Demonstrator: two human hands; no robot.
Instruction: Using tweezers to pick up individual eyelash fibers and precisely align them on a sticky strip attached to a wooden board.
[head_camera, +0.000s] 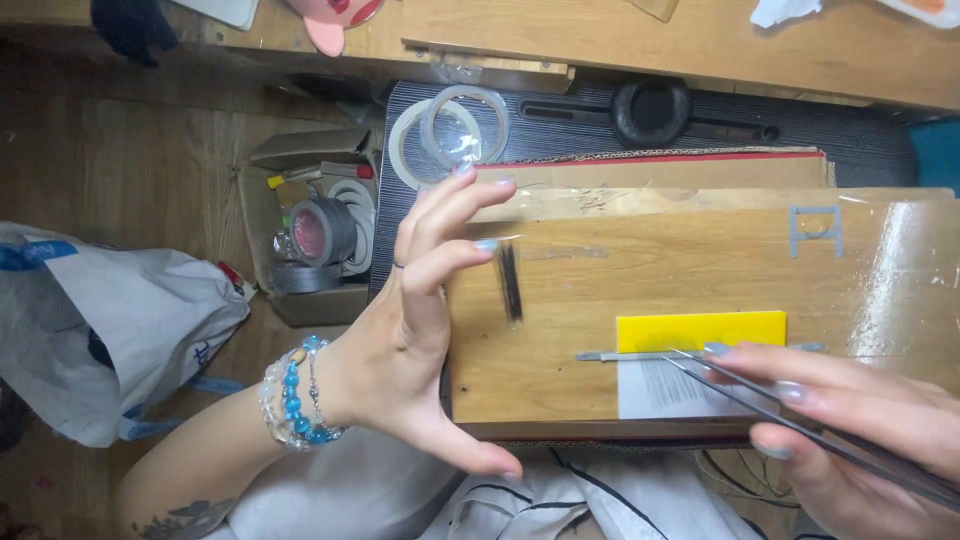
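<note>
Blurred dark needles (510, 282), a thin bundle whose details cannot be made out, lie on a wooden board (700, 265) just off the left hand's fingers (470, 248). The left hand (410, 330) arches over the board's left edge, fingers spread wide and holding nothing, thumb hooked below the near edge, beaded bracelets (295, 395) at the wrist. The right hand (860, 410), cut off at the frame's corner, pinches long metal tweezers (760, 395), whose tips reach a slim metal tool (640, 355) beside a yellow card (700, 330). Tape rolls (445, 135) sit beyond.
</note>
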